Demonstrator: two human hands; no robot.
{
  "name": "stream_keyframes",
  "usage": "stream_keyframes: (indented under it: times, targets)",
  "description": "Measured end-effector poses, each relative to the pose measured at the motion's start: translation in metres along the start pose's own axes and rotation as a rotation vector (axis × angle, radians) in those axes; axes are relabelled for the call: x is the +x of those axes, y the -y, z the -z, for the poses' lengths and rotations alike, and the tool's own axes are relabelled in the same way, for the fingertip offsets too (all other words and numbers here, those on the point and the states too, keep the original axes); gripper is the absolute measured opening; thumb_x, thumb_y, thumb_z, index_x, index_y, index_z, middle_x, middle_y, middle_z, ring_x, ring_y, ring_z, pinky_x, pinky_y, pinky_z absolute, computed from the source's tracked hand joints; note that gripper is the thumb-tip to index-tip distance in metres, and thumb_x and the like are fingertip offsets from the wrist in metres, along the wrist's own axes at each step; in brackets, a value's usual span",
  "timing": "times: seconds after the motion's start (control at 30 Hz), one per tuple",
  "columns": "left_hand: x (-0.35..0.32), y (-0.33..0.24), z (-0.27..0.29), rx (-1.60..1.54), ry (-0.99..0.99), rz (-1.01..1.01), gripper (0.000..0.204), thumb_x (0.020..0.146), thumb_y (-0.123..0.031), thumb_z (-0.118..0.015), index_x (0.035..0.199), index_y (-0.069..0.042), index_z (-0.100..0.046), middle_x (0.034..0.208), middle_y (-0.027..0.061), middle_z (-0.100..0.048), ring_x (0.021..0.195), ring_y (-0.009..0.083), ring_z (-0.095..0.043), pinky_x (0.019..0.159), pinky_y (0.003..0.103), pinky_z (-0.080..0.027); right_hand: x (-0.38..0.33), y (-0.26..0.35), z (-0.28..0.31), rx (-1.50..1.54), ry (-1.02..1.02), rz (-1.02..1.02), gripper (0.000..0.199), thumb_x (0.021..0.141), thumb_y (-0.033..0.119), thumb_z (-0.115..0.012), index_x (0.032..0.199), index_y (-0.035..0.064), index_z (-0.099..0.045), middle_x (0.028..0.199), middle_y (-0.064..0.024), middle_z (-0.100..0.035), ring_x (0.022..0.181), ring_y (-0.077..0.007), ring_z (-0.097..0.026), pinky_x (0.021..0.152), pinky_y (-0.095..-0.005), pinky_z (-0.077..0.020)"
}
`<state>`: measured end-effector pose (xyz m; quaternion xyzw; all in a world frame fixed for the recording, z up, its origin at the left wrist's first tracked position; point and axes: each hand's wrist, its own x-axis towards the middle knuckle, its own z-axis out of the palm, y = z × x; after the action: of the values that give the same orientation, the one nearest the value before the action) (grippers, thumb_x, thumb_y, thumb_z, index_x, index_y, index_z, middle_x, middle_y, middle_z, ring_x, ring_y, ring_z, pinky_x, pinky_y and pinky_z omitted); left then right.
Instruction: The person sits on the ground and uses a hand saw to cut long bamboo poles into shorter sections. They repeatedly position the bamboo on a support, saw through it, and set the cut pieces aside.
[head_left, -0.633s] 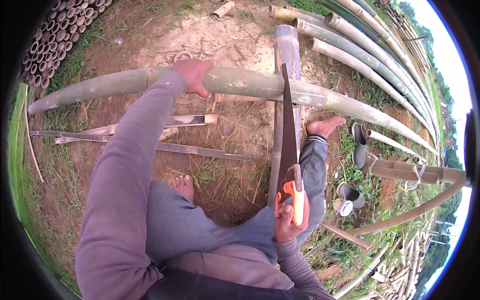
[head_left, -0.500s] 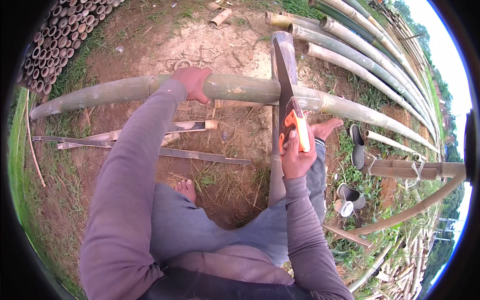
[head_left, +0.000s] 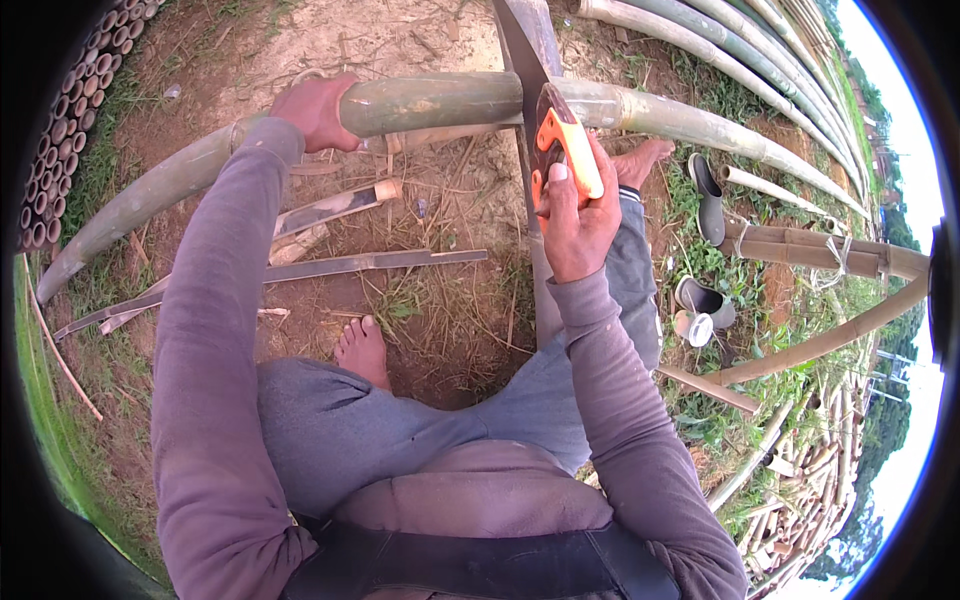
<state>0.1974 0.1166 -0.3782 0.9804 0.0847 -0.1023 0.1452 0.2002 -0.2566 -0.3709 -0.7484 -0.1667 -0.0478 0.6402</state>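
Right hand (head_left: 583, 230) wrapped round the handle of a handsaw (head_left: 533, 80), near two o'clock.
The saw points from that grip toward eleven, crossing a bamboo pole (head_left: 435, 102); the left hand (head_left: 312, 112), at eleven, clasps the pole above strewn earth (head_left: 400, 45). Long poles (head_left: 660, 24) lie at one, stacked tubes (head_left: 65, 150) at ten.

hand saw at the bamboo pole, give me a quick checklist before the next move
1. Left hand on the bamboo pole, apart from the saw blade: ok.
2. Right hand closed round the orange handle: ok.
3. Bamboo pole crossing over the post: ok.
4. Saw blade seated in a cut: cannot tell, the contact is not clear.
5. Feet covered: not ok, left foot and right foot are bare.
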Motion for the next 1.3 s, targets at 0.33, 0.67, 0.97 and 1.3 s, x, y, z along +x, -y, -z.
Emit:
stream_keyframes:
  times: [0.33, 0.67, 0.97, 1.3]
  targets:
    - [-0.001, 0.0, -0.011, 0.087, -0.087, -0.028, 0.089, 0.065, -0.042, -0.09, 0.144, -0.017, -0.057, 0.124, 0.0152, -0.074, 0.115, 0.0377, -0.071, 0.098, 0.05, -0.055, 0.002, 0.031, 0.005, -0.222, -0.073, 0.057, 0.042, 0.104, 0.015, -0.071, 0.139, -0.0031, -0.055, 0.096, -0.0035, -0.068, 0.066, -0.004, -0.059, 0.055, -0.0204, -0.0502]
    - [-0.001, -0.006, -0.006, 0.072, -0.027, 0.02, 0.078, 0.066, -0.043, -0.091, 0.132, -0.014, -0.06, 0.119, 0.0141, -0.074, 0.114, 0.0367, -0.07, 0.098, 0.05, -0.054, -0.094, 0.077, 0.05, 0.027, -0.131, -0.295, 0.031, 0.104, 0.02, -0.072, 0.117, -0.0003, -0.053, 0.082, -0.0046, -0.066, 0.065, -0.0052, -0.06, 0.055, -0.0194, -0.0474]
    - [-0.011, -0.015, 0.006, 0.088, -0.025, 0.015, 0.076, 0.067, -0.044, -0.09, 0.129, -0.013, -0.059, 0.12, 0.0126, -0.073, 0.115, 0.036, -0.07, 0.099, 0.05, -0.054, -0.045, 0.052, 0.031, -0.039, -0.056, -0.202, 0.022, 0.104, 0.016, -0.072, 0.114, 0.0, -0.06, 0.084, -0.0033, -0.064, 0.062, -0.0078, -0.059, 0.055, -0.0239, -0.0488]
    - [-0.007, -0.01, -0.005, 0.087, -0.028, 0.02, 0.083, 0.066, -0.042, -0.091, 0.136, -0.013, -0.057, 0.121, 0.0157, -0.071, 0.114, 0.0382, -0.068, 0.098, 0.049, -0.053, 0.018, 0.037, 0.001, -0.028, -0.069, -0.223, 0.023, 0.105, 0.018, -0.071, 0.112, -0.0021, -0.063, 0.08, -0.0015, -0.067, 0.06, -0.0049, -0.06, 0.052, -0.0227, -0.0476]
